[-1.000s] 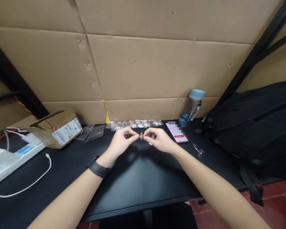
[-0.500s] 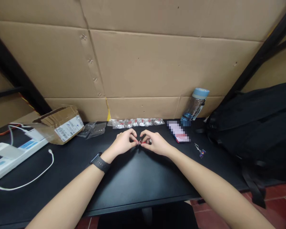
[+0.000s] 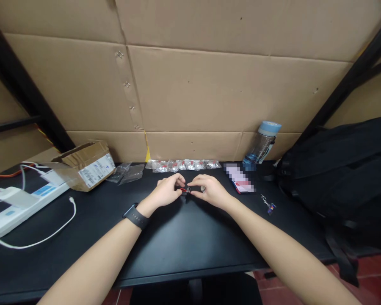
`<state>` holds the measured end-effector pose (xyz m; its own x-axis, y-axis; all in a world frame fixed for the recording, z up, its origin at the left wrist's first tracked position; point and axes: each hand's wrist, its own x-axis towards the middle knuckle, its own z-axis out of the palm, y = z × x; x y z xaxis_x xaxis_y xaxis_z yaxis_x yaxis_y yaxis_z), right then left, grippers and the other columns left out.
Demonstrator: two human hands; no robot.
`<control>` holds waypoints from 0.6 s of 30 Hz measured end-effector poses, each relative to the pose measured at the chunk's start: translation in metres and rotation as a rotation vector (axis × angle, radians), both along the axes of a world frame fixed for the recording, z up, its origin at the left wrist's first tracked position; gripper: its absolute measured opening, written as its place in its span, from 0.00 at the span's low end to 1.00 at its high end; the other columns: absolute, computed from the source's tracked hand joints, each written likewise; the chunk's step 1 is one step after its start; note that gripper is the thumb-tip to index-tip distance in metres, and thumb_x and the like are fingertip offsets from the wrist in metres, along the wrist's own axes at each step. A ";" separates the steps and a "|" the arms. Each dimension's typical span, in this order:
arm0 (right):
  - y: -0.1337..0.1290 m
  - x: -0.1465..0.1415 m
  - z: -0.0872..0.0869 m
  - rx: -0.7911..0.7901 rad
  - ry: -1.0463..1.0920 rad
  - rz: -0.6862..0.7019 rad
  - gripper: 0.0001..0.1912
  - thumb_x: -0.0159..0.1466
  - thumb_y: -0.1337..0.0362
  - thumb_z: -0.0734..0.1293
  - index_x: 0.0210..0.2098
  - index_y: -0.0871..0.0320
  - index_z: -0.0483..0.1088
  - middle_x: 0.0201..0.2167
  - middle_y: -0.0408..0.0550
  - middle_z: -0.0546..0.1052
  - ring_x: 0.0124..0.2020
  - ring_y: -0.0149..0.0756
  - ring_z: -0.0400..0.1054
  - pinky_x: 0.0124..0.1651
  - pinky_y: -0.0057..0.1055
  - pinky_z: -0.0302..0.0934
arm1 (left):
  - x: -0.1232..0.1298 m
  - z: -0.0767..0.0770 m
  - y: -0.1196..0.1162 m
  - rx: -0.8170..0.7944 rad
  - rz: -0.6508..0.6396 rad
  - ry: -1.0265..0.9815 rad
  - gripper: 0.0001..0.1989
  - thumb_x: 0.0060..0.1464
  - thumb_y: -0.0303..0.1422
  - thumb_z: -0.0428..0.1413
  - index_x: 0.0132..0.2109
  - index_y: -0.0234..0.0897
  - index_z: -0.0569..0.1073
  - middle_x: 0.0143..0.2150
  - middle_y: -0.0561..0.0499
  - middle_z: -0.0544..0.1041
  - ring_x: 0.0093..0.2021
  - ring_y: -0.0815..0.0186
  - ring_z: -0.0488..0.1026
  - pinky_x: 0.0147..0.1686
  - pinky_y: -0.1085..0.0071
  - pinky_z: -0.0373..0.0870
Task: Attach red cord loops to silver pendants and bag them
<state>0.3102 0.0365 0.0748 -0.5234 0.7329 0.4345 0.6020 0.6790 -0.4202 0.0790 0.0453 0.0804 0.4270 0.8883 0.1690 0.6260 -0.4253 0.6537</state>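
Both my hands meet over the middle of the black desk. Between them is a small dark, ring-like piece with a red strip, seen nearly edge-on and too small to name. My left hand, below a black wristwatch, pinches the red strip side between thumb and fingertips. The thumb and index finger of my right hand close on the dark edge from the other side. A small silvery round spot shows at my right fingers; I cannot tell what it is.
Behind my hands lies a row of small clear packets with red bits inside. To the left are clear bags, a cardboard box and a white power strip. Rightward: a phone, a bottle, a keychain and a black backpack.
The piece between my fingers has turned, and more of its red strip and dark edge shows. My fingers have shifted slightly apart. The whole view has moved a little.
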 end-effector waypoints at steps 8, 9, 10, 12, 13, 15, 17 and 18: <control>-0.001 0.001 0.002 0.021 -0.061 -0.026 0.15 0.61 0.58 0.76 0.48 0.49 0.80 0.47 0.47 0.81 0.47 0.40 0.74 0.52 0.36 0.67 | -0.009 0.011 0.005 0.078 0.102 0.121 0.17 0.50 0.24 0.54 0.46 0.44 0.73 0.44 0.54 0.82 0.48 0.62 0.79 0.52 0.63 0.66; -0.001 0.000 0.002 0.020 -0.068 -0.029 0.16 0.62 0.57 0.75 0.49 0.48 0.80 0.47 0.47 0.81 0.47 0.40 0.74 0.51 0.36 0.67 | -0.010 0.012 0.005 0.088 0.110 0.133 0.16 0.50 0.24 0.54 0.46 0.44 0.73 0.44 0.54 0.82 0.49 0.62 0.79 0.52 0.63 0.65; -0.002 -0.001 0.002 0.022 -0.075 -0.032 0.17 0.61 0.57 0.76 0.50 0.48 0.79 0.47 0.47 0.81 0.46 0.40 0.74 0.51 0.36 0.68 | -0.012 0.013 0.005 0.102 0.118 0.148 0.16 0.50 0.24 0.53 0.46 0.44 0.73 0.45 0.54 0.82 0.49 0.62 0.78 0.52 0.63 0.65; -0.004 -0.002 0.001 0.033 -0.086 -0.041 0.21 0.60 0.55 0.76 0.52 0.48 0.78 0.48 0.48 0.81 0.47 0.40 0.74 0.51 0.36 0.68 | -0.014 0.015 0.006 0.145 0.140 0.190 0.15 0.51 0.25 0.53 0.45 0.44 0.74 0.45 0.53 0.82 0.50 0.61 0.78 0.52 0.61 0.63; -0.005 -0.003 0.001 0.040 -0.089 -0.044 0.22 0.59 0.53 0.77 0.53 0.48 0.78 0.48 0.48 0.81 0.47 0.41 0.74 0.51 0.36 0.68 | -0.016 0.016 0.006 0.171 0.155 0.216 0.14 0.51 0.25 0.53 0.44 0.44 0.74 0.46 0.53 0.82 0.51 0.60 0.77 0.53 0.60 0.62; -0.005 -0.004 0.000 0.047 -0.092 -0.045 0.26 0.57 0.50 0.78 0.53 0.49 0.77 0.48 0.49 0.81 0.48 0.42 0.74 0.50 0.36 0.69 | -0.021 0.018 0.008 0.222 0.187 0.272 0.13 0.52 0.27 0.52 0.44 0.44 0.75 0.46 0.51 0.82 0.52 0.57 0.76 0.54 0.57 0.61; -0.006 -0.005 -0.002 0.046 -0.096 -0.038 0.29 0.56 0.49 0.78 0.54 0.50 0.76 0.48 0.49 0.80 0.47 0.42 0.75 0.49 0.36 0.69 | -0.029 0.022 0.011 0.259 0.223 0.338 0.12 0.53 0.29 0.52 0.44 0.44 0.75 0.48 0.50 0.82 0.53 0.54 0.74 0.54 0.54 0.60; -0.006 -0.006 -0.002 0.044 -0.098 -0.036 0.30 0.55 0.49 0.78 0.54 0.50 0.76 0.48 0.49 0.80 0.46 0.42 0.75 0.49 0.36 0.69 | -0.035 0.024 0.013 0.270 0.251 0.375 0.12 0.54 0.31 0.53 0.44 0.44 0.76 0.49 0.48 0.82 0.53 0.52 0.74 0.54 0.53 0.60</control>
<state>0.3042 0.0303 0.0728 -0.5388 0.7331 0.4151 0.6629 0.6730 -0.3281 0.0442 0.0587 0.1042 0.2815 0.9171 0.2822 0.9003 -0.3542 0.2528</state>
